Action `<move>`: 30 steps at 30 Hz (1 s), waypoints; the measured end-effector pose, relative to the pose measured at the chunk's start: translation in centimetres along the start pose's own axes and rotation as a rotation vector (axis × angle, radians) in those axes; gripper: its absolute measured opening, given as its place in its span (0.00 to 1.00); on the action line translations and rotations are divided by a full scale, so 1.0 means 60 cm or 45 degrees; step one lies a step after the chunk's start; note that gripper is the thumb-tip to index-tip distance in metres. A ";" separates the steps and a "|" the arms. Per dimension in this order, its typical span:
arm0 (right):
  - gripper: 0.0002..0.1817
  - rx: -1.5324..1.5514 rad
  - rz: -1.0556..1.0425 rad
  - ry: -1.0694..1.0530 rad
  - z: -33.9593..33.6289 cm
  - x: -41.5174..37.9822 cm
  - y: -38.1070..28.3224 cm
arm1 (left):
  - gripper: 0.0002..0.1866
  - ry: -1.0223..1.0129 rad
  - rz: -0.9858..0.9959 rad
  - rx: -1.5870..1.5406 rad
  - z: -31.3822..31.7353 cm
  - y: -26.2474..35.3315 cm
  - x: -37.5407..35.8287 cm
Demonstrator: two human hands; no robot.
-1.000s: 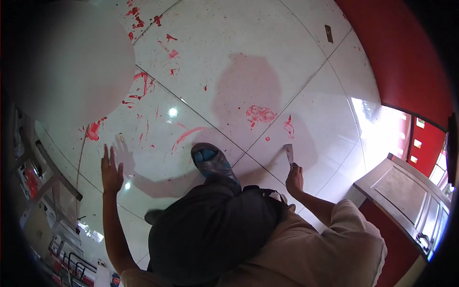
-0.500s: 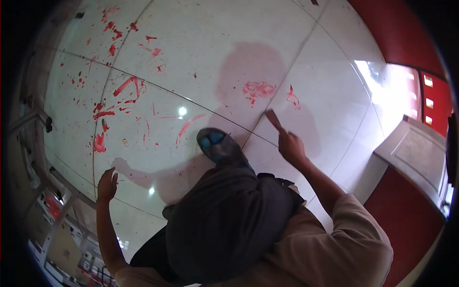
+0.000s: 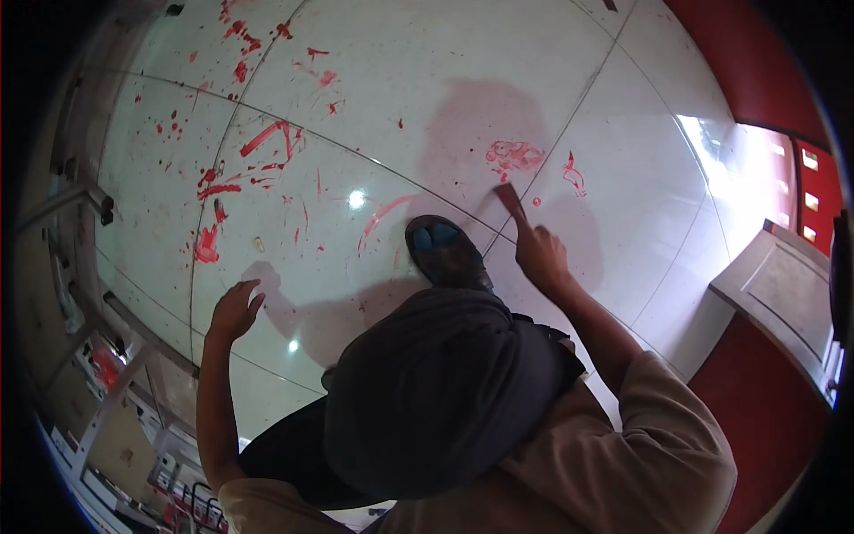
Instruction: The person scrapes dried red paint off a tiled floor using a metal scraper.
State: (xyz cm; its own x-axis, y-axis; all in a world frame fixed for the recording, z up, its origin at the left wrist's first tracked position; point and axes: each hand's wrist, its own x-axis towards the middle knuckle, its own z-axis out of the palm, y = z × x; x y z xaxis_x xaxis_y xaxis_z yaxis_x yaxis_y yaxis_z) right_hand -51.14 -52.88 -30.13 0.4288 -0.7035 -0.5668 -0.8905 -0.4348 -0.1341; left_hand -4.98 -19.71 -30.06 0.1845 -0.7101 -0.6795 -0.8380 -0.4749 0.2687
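Observation:
In my right hand (image 3: 543,258) is the handle of a flat scraper (image 3: 511,201), its blade pointing up and left, near a tile joint. Smeared red marks (image 3: 514,156) lie on the pale tiles just above the blade. My left hand (image 3: 236,308) is at the left with its fingers apart and nothing in it. Red streaks and drops (image 3: 206,244) cover the tiles above that hand. Whether the blade touches the floor I cannot tell.
My shoe (image 3: 445,254) stands on the tiled floor (image 3: 374,89) between my hands. Metal frames (image 3: 67,203) run along the left edge. A grey panel on a red cabinet (image 3: 756,374) stands at the right, below a red wall (image 3: 738,53).
The view has shifted, so the floor marks appear farther right and most appear higher. My left hand has risen and its fingers have spread. The scraper has moved down and left relative to the nearby red marks.

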 end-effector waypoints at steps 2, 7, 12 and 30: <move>0.26 0.021 0.010 0.013 -0.005 0.019 -0.008 | 0.21 -0.025 -0.059 0.022 0.036 -0.045 -0.035; 0.23 -0.053 0.049 -0.163 -0.049 0.017 -0.028 | 0.19 0.043 -0.190 -0.076 0.068 -0.140 -0.094; 0.23 0.032 0.013 -0.154 -0.051 0.017 -0.015 | 0.17 0.049 -0.262 -0.138 0.044 -0.160 -0.067; 0.29 0.052 0.005 -0.027 -0.034 0.088 -0.043 | 0.15 0.106 0.053 -0.269 0.057 -0.152 -0.035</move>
State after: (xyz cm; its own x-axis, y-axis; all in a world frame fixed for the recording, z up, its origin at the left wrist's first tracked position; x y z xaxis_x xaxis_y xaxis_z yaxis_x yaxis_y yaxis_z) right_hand -46.30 -56.61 -31.11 0.4220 -0.6929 -0.5846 -0.8979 -0.4084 -0.1641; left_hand 0.53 -12.11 -33.45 0.2007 -0.7676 -0.6087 -0.7210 -0.5364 0.4386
